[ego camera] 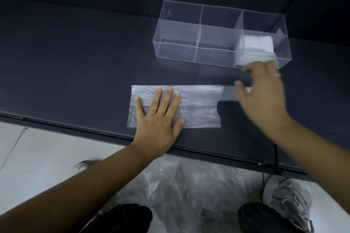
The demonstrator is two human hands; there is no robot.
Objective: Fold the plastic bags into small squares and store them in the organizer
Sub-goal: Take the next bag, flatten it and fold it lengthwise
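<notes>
**Bag pinned flat just short of the organizer**

I take the clear organizer (176,53) on the dark table (75,53) as my mark. Its right-end compartment holds a stack of folded white bags (257,45). Thin dividers wall off the compartments to the left of that one.

On the near side of the organizer, a little apart from it, a thin see-through plastic bag (197,108) lies flat on the table. It has a broad body and a narrow strip running right along its far edge.

The left hand (157,117) rests palm down on the left part of the bag, fingers straight and spread, a gold ring on one finger.

The right hand (263,96) is blurred. It hangs over the narrow strip, just in front of the organizer's near right corner. Its fingers are apart and loosely bent, and it also wears a ring. It hides the end of the strip and part of that corner from me. I cannot tell whether it touches the plastic.

Nearest me, below the table's front edge, a crumpled heap of clear plastic (189,185) lies between two dark-clad knees. A grey shoe (287,198) sits on the pale floor to its right.
</notes>
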